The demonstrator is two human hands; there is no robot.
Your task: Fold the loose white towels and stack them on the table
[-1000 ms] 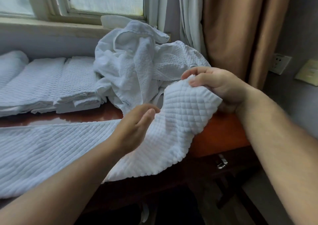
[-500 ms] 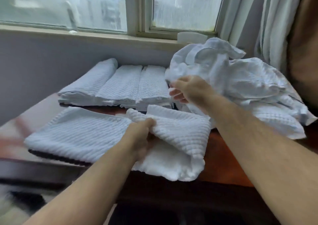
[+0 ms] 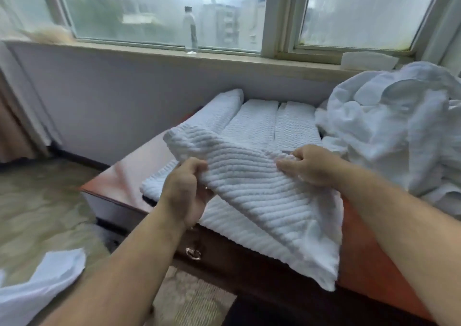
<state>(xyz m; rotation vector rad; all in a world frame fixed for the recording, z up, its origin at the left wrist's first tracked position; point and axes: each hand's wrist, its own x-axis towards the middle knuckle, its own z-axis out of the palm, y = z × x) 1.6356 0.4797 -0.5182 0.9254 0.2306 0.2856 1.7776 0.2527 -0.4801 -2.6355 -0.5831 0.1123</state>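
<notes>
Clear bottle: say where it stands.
In the head view, the clear bottle stands upright on the window sill, upper centre, behind and above the folded towels.

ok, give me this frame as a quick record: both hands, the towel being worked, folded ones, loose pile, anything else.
left hand: grips the ribbed towel at its left side
right hand: grips the same towel further right
ribbed towel: partly lifted, its lower part lying on the table, one corner past the front edge
folded towels: three side by side at the back
loose pile: crumpled, right of them
bottle: upright on the sill
</notes>
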